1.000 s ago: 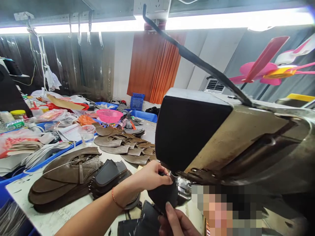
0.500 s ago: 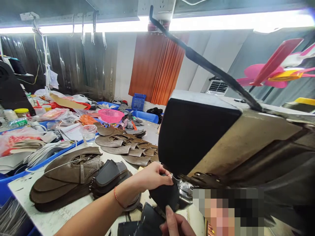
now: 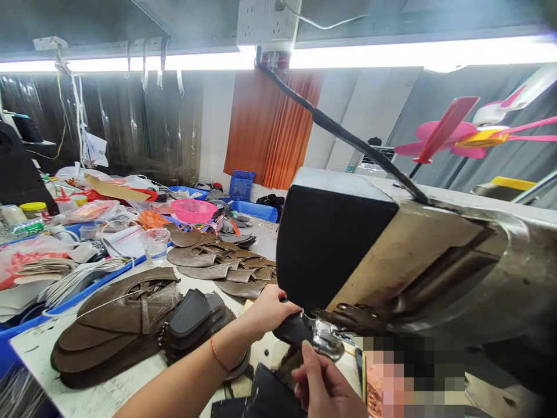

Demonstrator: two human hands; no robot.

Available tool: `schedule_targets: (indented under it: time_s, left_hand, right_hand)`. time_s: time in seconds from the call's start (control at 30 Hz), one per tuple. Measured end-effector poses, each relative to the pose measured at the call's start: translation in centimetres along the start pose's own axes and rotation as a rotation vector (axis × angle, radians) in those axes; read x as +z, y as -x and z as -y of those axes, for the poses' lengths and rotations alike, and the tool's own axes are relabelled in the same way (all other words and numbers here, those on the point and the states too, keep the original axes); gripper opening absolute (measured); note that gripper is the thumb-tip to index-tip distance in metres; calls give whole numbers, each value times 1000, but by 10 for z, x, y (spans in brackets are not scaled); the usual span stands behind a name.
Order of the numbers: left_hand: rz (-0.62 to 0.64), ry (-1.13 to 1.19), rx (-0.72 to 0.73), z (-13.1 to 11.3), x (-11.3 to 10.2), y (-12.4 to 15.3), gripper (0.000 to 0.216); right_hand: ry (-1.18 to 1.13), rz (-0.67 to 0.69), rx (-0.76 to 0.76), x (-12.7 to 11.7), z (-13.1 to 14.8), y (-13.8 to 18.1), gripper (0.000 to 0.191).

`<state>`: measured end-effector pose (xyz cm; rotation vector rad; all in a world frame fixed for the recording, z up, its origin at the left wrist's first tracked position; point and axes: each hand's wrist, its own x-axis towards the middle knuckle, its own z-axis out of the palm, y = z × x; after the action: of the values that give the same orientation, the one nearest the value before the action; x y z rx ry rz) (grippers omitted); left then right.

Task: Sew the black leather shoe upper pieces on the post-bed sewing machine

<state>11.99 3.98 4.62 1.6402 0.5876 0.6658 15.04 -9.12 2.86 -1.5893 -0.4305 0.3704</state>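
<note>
A small black leather piece (image 3: 292, 332) lies under the head of a sewing machine (image 3: 337, 249), beside its metal presser foot area (image 3: 326, 339). My left hand (image 3: 270, 310) grips the far left edge of this piece, thumb on top and fingers curled. At the near edge, my right hand (image 3: 326, 380) is closed, its thumb tip against the leather; the lower fingers are partly hidden. Below the hands lie joined black leather parts (image 3: 272, 395) with pale threads. Left of my forearm are a stack of black leather pieces (image 3: 191, 316) and a stack of brown leather pieces (image 3: 113, 325).
Overlapping brown leather pieces (image 3: 226, 264) spread behind the stacks. A clear plastic cup (image 3: 155, 244), a pink basin (image 3: 194, 211) and a cluttered blue tray (image 3: 126, 264) stand farther back and left. A pink fan (image 3: 452, 133) is at upper right, beyond the machine's dark bar (image 3: 348, 134).
The black leather piece has turned and shifted away from me, close by the presser foot. My right hand has moved forward and right with it. The camera view has tilted slightly.
</note>
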Motion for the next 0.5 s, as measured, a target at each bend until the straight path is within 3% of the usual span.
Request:
schedule_targets:
  time_s: [0.2,0.37,0.43,0.5]
  left_hand:
    - [-130,-255,171,1,-8,5,21]
    - [-52,-271,145,-8,-7,11,27]
    - [-56,-256,138,-15,-17,21,30]
    - [-96,-242,174,-19,-43,38,33]
  right_hand:
    - [-51,67,-23,-8,-8,4,44]
    - [-83,109,-77,-15,-16,18,41]
    - [-61,120,-90,-19,-23,25,42]
    - [-44,137,-107,-26,-32,32,42]
